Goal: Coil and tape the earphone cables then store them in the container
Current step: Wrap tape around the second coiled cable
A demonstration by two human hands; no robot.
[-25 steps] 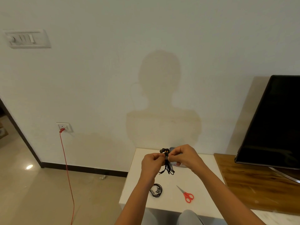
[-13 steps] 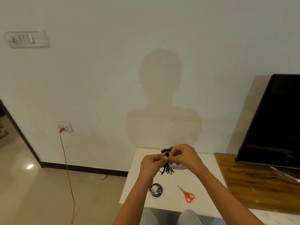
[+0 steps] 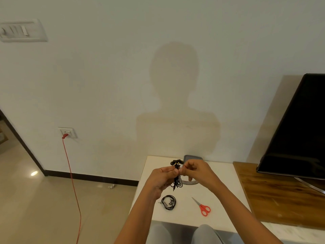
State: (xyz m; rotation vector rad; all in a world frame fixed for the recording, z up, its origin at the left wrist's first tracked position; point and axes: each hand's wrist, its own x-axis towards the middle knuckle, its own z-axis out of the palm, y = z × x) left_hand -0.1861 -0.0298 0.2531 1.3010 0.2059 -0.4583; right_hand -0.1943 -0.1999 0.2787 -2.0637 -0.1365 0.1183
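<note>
I saw my left hand (image 3: 162,177) and my right hand (image 3: 197,170) raised together above the white table (image 3: 226,194), fingertips meeting around a bundle of black earphone cable (image 3: 177,180). The left hand pinched the bundle near its top, and the right hand pinched it from the other side at the same spot; something pale and narrow showed between the fingertips, too small for me to say whether it was tape. The earbuds (image 3: 176,162) stuck out above the fingers, and the looped cable hung below them, clear of the tabletop. A second coiled black earphone (image 3: 169,202) lay flat on the table near the front edge, just below the left wrist. Red-handled scissors (image 3: 202,206) lay to its right, well apart from it. A grey container (image 3: 193,157) sat at the back of the table against the wall, mostly hidden behind my right hand.
</note>
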